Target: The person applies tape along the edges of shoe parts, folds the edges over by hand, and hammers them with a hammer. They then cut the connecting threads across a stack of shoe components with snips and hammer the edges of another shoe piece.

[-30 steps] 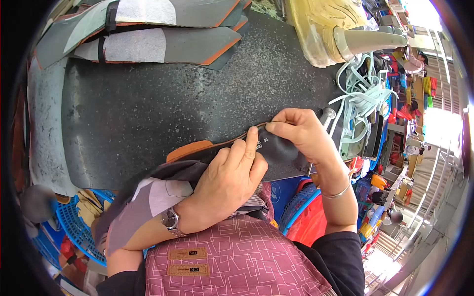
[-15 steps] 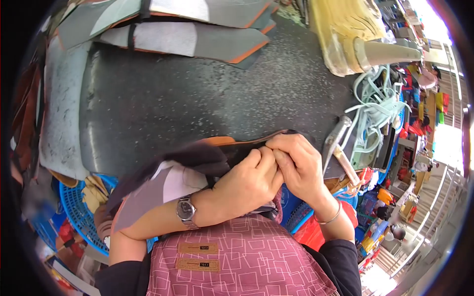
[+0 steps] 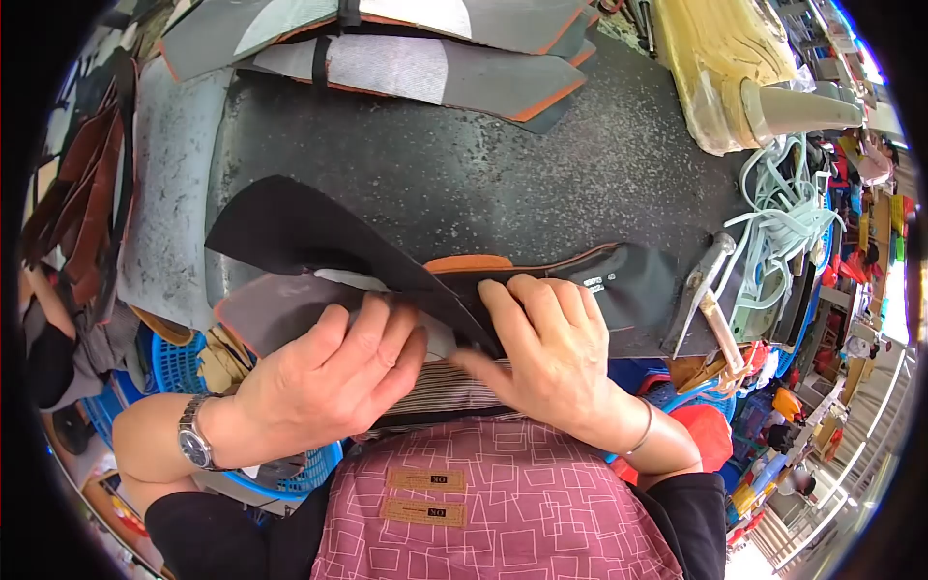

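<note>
The dark workpiece [image 3: 633,285] lies along the counter [image 3: 435,174]'s near edge; its black flap [image 3: 290,227] partly covers the grey panel [image 3: 275,309]. Right hand [image 3: 551,353]: fingers spread on workpiece. Left hand [image 3: 333,372]: curled, pinch indeterminate. Hammer [image 3: 700,288]: right, beside cords [image 3: 781,217].

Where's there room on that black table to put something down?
On the black tabletop, between the strapped grey pieces and the black flap. The right side is crowded: hammer, pale cords. Near edge too: left hand, right hand.
</note>
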Demonstrator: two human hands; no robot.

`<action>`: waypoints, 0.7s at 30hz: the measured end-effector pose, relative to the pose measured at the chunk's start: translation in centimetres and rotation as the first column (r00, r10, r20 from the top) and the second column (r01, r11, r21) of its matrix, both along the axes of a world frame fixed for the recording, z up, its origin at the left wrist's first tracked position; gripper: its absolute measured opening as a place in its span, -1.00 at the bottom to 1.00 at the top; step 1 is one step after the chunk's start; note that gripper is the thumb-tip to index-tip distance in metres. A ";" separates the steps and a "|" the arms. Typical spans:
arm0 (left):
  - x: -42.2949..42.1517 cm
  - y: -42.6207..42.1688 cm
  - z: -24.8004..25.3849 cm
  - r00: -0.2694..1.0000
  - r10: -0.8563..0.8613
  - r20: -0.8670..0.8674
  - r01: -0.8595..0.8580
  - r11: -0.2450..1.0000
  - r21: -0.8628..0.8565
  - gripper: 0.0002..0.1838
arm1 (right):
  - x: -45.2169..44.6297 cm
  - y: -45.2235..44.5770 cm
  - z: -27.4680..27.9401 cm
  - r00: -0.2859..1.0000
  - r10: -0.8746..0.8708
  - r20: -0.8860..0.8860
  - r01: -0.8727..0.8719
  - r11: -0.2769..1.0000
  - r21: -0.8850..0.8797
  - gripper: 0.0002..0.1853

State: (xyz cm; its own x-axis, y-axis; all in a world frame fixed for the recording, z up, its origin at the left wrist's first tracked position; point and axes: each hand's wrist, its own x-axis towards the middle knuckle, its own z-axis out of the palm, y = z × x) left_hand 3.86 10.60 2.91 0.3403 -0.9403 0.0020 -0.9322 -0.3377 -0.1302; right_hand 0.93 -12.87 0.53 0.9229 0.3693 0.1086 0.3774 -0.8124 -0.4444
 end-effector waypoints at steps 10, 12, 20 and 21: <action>1.9 3.7 -3.1 0.778 0.077 -0.623 -0.325 0.898 -0.295 -0.69 | 2.7 -0.7 -0.9 0.892 0.440 -0.104 -0.396 0.872 0.289 -0.56; 2.1 4.5 -3.0 0.562 0.041 -0.826 -0.497 0.816 -0.297 -0.74 | 3.5 -0.7 -0.4 0.853 0.493 -0.170 -0.434 0.852 0.292 -0.58; -2.6 7.4 -4.8 0.723 0.357 -0.591 -0.669 0.574 -0.472 -0.48 | 1.3 4.8 -0.3 0.934 0.349 -0.078 -0.338 0.933 0.121 -0.37; -2.9 7.0 -6.3 0.674 0.387 -0.629 -0.737 0.411 -0.537 -0.36 | 1.0 5.5 -0.4 0.949 0.315 -0.009 -0.314 0.947 0.063 -0.47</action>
